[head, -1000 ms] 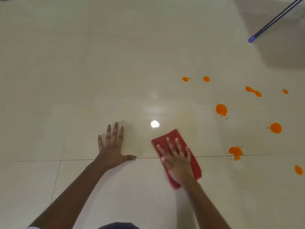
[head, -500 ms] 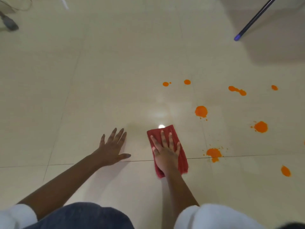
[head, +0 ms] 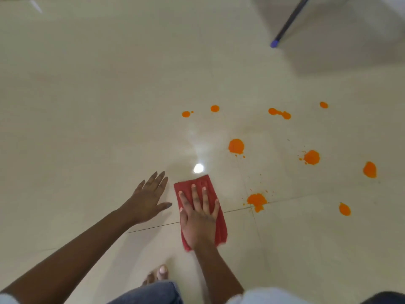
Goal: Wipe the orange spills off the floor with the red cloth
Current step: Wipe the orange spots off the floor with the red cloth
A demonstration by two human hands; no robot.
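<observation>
A folded red cloth [head: 221,229] lies flat on the cream tiled floor [head: 109,106]. My right hand [head: 198,218] presses down on the cloth with its fingers spread. My left hand [head: 149,197] rests palm-down on the bare floor just left of the cloth, fingers apart, holding nothing. Several orange spills dot the floor to the right. The nearest spill [head: 256,200] sits on a tile joint a little right of the cloth. A round spill [head: 236,146] lies farther up, another spill [head: 311,157] farther right, and small ones [head: 215,108] beyond.
A dark pole with a blue tip [head: 275,43] slants down at the top right, next to a shadowed patch. My bare toes [head: 158,275] and blue-jeaned knee [head: 151,292] show at the bottom edge. A ceiling light glares off the floor [head: 198,168] just above the cloth.
The view has shifted, and the spills now lie farther right and lower. My left hand sits closer to the cloth. My right hand stays pressed on the cloth.
</observation>
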